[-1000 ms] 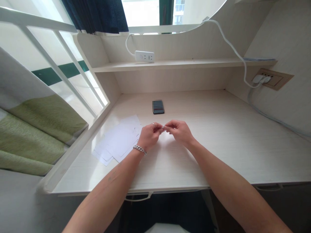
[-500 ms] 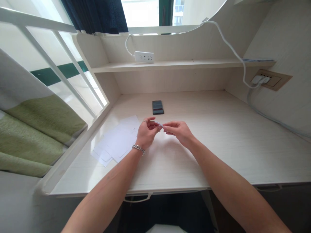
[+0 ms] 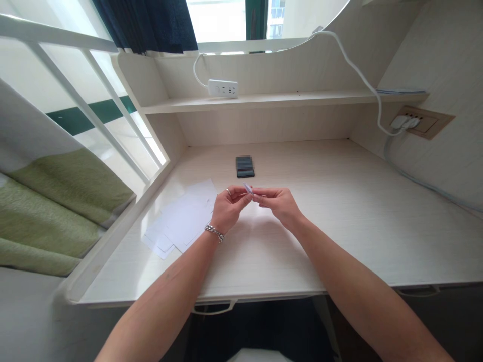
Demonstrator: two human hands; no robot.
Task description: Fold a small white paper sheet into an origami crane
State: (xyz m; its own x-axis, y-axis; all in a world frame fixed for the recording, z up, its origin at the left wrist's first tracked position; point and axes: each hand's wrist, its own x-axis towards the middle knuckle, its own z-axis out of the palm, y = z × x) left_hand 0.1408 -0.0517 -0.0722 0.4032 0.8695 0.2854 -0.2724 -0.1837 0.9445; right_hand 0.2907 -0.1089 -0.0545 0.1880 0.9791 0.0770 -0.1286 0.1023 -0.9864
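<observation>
A small folded piece of white paper (image 3: 248,188) is pinched between my two hands, above the middle of the desk. My left hand (image 3: 228,205), with a ring and a chain bracelet, grips it from the left with thumb and fingers. From the right, my right hand (image 3: 279,202) pinches its lower end, fingertips close to those of the left. My fingers cover much of the paper. Just beyond my hands lies a dark phone-like object (image 3: 245,168), its upper part pixelated. Several white paper sheets (image 3: 188,213) overlap on the desk beside my left hand.
The pale wooden desk (image 3: 358,226) has a raised left edge and a shelf (image 3: 279,100) at the back. On the shelf stands a white power strip (image 3: 223,89). A white cable (image 3: 356,68) runs to the wall socket (image 3: 424,122) at right. Green fabric (image 3: 64,206) hangs at left.
The folded paper has tilted more upright between my fingertips. My left index finger has curled in and lowered slightly. The phone-like object and loose sheets have stayed put.
</observation>
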